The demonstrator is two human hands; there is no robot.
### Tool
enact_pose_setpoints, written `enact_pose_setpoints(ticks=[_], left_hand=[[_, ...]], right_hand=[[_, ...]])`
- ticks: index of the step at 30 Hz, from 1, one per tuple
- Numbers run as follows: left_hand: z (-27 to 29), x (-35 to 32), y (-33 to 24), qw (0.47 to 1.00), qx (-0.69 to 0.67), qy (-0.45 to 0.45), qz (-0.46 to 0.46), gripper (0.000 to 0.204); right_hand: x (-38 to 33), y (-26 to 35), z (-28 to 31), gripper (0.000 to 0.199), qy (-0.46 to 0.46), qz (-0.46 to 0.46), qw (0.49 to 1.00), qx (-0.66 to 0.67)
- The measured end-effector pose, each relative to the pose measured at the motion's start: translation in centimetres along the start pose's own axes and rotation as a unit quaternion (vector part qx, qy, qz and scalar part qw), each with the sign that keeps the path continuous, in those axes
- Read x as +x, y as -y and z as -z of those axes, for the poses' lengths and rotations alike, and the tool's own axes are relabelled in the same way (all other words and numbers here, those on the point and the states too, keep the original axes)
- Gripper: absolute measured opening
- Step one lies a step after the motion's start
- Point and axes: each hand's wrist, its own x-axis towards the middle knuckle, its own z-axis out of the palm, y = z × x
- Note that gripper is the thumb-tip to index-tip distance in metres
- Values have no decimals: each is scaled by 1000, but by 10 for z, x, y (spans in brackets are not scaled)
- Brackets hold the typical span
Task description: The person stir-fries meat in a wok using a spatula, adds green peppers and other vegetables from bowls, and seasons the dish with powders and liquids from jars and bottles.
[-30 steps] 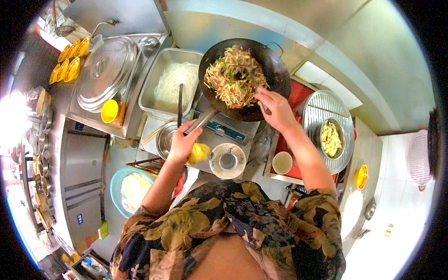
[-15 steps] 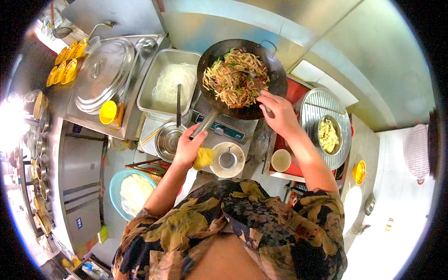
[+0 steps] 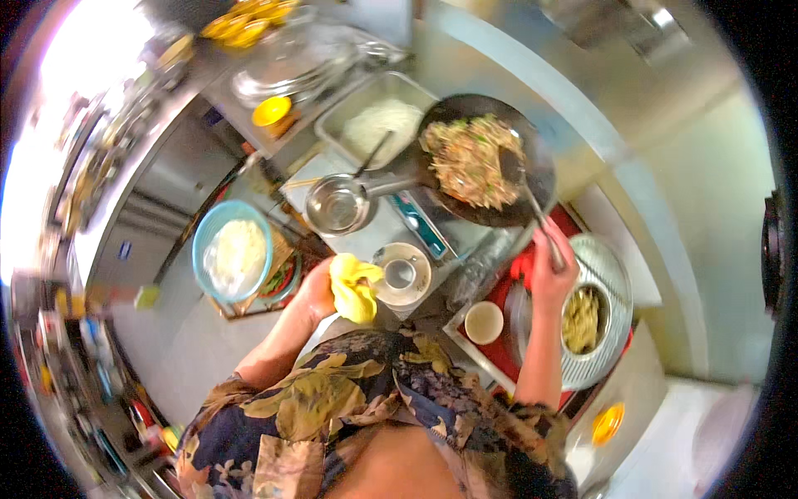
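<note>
My left hand [image 3: 316,293] is closed on a bunched yellow cloth [image 3: 356,287], near my body and apart from the wok's handle [image 3: 391,187]. My right hand [image 3: 552,259] grips the long handle of a spatula [image 3: 534,205], whose dark blade rests at the right side of the food. Shredded stir-fry [image 3: 470,162], with brown strips and bits of green and red, is heaped in the black wok [image 3: 536,150]. The wok sits on a cooker with a teal control panel [image 3: 420,224]. Fine detail is blurred by motion.
Left of the wok are a steel pot [image 3: 332,204] and a tray of white noodles [image 3: 326,133]. A blue basin [image 3: 199,249] stands lower left. Close in front is a white bowl [image 3: 420,287] holding a cup. A beige cup [image 3: 484,323] and a ribbed round tray [image 3: 611,333] are at right.
My left hand has let go of the wok handle and drawn back toward my body with the yellow cloth. The spatula's blade has shifted to the food's right side. The whole view has turned.
</note>
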Motion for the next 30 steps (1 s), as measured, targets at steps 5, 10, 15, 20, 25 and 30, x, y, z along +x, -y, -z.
enact_pose_setpoints(ticks=[5, 10, 15, 20, 25, 30], left_hand=[[27, -28, 42, 999, 1, -30, 24, 33], [35, -78, 29, 997, 14, -27, -77, 27], [58, -134, 2, 975, 69, -57, -201, 25], [89, -222, -59, 929, 170, -78, -321, 29], [130, -316, -138, 873, 257, -195, -365, 44], [162, -396, -197, 779, 333, -304, -436, 42]], right_hand=[[-9, -29, 4, 24, 11, 49, 998, -29], [-20, 41, -9, 31, -86, -42, 987, 131], [-57, 102, -96, 46, 8, -148, 912, 381], [-171, 174, -260, 56, 218, -343, 709, 576], [-291, 291, -399, 68, 320, -477, 572, 586], [-366, 370, -483, 65, 418, -495, 507, 568]])
